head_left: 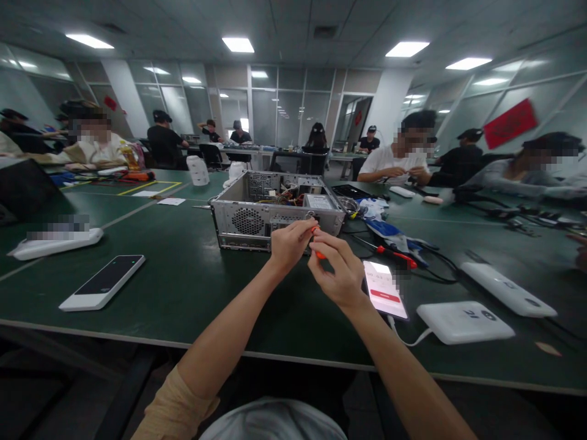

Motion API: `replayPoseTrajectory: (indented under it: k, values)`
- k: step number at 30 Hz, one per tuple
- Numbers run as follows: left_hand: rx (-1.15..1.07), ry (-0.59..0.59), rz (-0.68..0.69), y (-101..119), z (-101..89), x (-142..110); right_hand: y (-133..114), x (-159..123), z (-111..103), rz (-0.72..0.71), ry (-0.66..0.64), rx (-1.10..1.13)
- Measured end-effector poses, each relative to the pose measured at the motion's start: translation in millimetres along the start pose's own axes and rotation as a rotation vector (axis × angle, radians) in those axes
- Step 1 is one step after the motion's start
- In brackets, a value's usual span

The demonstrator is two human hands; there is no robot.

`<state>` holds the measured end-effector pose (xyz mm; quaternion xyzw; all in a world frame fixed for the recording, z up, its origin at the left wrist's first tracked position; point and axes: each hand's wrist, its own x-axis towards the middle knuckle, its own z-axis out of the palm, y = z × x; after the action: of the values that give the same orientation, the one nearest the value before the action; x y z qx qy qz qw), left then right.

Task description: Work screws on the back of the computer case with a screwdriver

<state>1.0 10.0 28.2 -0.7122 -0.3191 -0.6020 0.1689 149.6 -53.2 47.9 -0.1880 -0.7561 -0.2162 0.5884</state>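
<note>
An open metal computer case (243, 220) lies on the table in front of me, with cables and boxy parts inside. At its near right side, my right hand (337, 269) is closed around an orange-handled screwdriver (320, 254), most of which the fingers hide. My left hand (293, 241) meets the right one there, its thumb and fingers pinched together close to the case wall. What the left fingertips hold, if anything, is hidden.
To the right lie a red-and-black screwdriver (397, 255), a lit phone (385, 290), a white power bank (465, 322) and black cables. A white device (103, 283) lies at left. Several people sit around the tables.
</note>
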Motion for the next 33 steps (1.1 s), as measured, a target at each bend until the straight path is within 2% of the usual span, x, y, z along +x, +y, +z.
replayPoseTrajectory:
  k: [5, 10, 16, 23, 27, 33]
  values:
    - [0.065, -0.079, 0.001, 3.8, -5.7, -2.7, 0.2, -3.3, 5.3, -0.072, -0.048, 0.041]
    - [0.077, -0.092, 0.004, 1.1, -4.4, -6.1, 0.5, -3.8, 7.0, -0.077, -0.118, 0.005]
    - [0.064, -0.013, -0.013, 2.0, -0.9, -1.9, 0.7, -4.9, 5.7, 0.036, -0.020, -0.159]
    - [0.065, -0.045, -0.062, 5.2, -2.1, -0.8, 0.3, -5.1, 5.7, -0.017, -0.017, -0.085]
    - [0.123, -0.045, -0.034, 7.1, -2.1, -4.9, 1.4, -4.9, 6.3, -0.027, 0.008, -0.048]
    - [0.201, -0.081, -0.037, 6.2, -2.2, -8.3, 5.5, -6.2, 5.1, -0.028, -0.056, 0.042]
